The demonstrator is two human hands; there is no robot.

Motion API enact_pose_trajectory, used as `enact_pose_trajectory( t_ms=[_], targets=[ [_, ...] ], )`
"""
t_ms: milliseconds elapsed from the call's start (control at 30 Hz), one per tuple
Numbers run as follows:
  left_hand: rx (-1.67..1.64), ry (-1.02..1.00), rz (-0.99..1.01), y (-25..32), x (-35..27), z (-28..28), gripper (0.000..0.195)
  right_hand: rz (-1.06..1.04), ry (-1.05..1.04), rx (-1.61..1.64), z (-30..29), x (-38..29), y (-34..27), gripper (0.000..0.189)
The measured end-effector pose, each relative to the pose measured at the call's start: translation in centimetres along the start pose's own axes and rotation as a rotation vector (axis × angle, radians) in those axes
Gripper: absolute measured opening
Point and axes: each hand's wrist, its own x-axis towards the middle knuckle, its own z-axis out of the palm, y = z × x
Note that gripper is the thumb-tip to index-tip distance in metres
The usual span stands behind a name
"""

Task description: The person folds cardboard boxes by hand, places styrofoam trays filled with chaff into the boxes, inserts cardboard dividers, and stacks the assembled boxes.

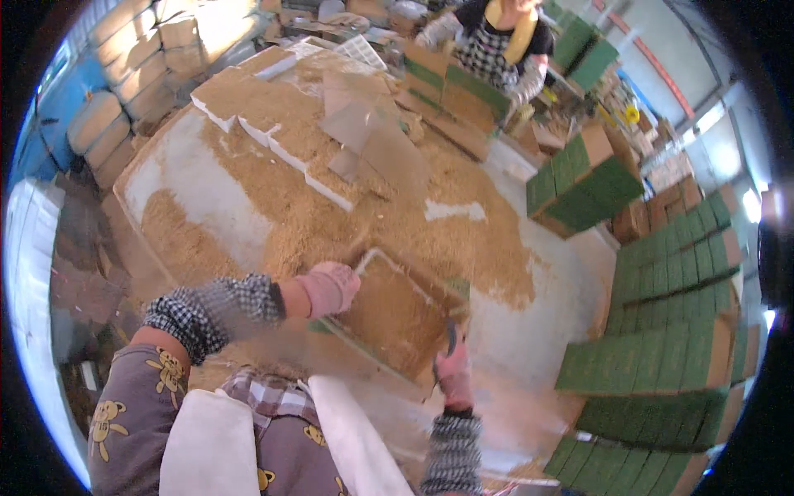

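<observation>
An open cardboard box with green sides (356, 347) sits before me, with brown, sawdust-like loose material (391, 316) inside. A pale rim or strip (403, 270) runs along its far edges. My left hand (332, 288), in a pink glove, is at the box's left corner with its fingers curled; whether it grips the rim is hidden. My right hand (456, 372), also gloved in pink, is at the right side of the box, closed around a dark curved object (451, 335), perhaps a tool handle. Checked sleeve covers are on both forearms.
Brown loose material (310, 229) is heaped over the pale worktable (198, 161), around white foam trays (285, 152) and cardboard sheets (372, 124). Green cartons (645, 366) are stacked at the right, another group (583, 180) on the far side. A person (505, 49) stands across the table by open boxes.
</observation>
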Motion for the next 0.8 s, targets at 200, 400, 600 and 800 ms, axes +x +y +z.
enact_pose_trajectory(
  t_ms=[200, 400, 600, 800],
  targets=[
    [-0.991, 0.904, -0.375, -9.7, 10.4, -3.0, 0.033, 0.197, 0.102, 0.121, 3.2, -1.9, 2.6, 0.058],
    [-0.955, 0.636, -0.704, -18.2, 21.3, 6.9, 0.037, 0.249, 0.008, 0.203, 1.4, -1.7, 2.1, 0.054],
    [-0.914, 0.947, -0.619, -19.8, 5.3, -2.2, 0.021, 0.399, 0.109, 0.409, 0.0, -0.6, 4.8, 0.049],
    [-0.304, 0.339, 0.183, 6.1, -2.5, -6.5, 0.026, 0.503, 0.211, 0.485, 3.2, 0.6, 11.7, 0.038]
  ],
)
